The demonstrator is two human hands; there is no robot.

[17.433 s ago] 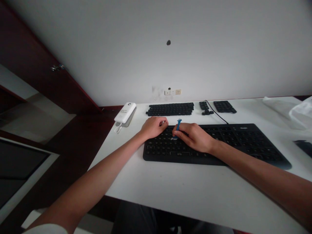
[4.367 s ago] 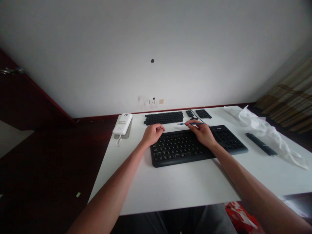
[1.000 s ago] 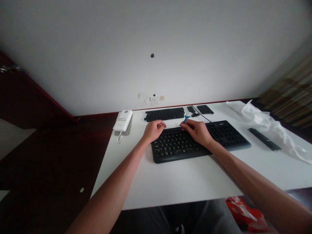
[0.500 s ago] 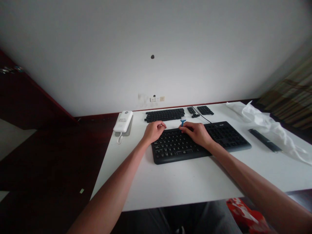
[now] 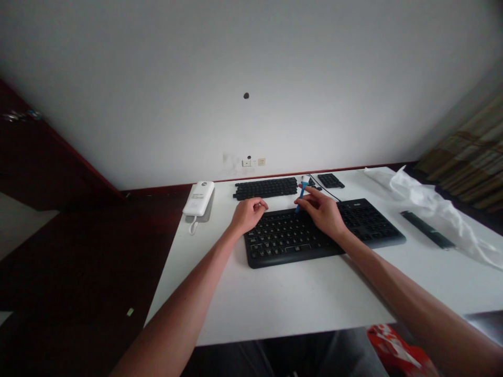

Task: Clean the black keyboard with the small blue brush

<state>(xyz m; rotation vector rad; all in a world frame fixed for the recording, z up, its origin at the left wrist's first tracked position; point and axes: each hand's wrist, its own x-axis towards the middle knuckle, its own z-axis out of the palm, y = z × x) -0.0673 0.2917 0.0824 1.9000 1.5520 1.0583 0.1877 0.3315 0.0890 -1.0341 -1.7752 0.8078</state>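
Note:
A black keyboard base (image 5: 279,255), its keycaps off over most of the board, lies on the white table. My left hand (image 5: 248,215) is closed at its far left corner, with curled fingers against the edge; the undersides of those fingers are hidden. Between thumb and fingers of my right hand (image 5: 324,212) is a small blue brush (image 5: 302,195). Its white end points up and away, and the lower blue end reaches the keyboard's back edge. The right wrist passes over the middle of the board.
Behind the keyboard lie a block of black keycaps (image 5: 267,187) and a number-pad block (image 5: 330,181). A white power bank (image 5: 199,199) with a strap is at the left. On the right are a dark strip (image 5: 427,229) and crumpled white wrapping (image 5: 436,204).
The right hand has lifted slightly and turned the brush, so more of its blue handle shows and its white end sits higher and further right. My left hand stays in place.

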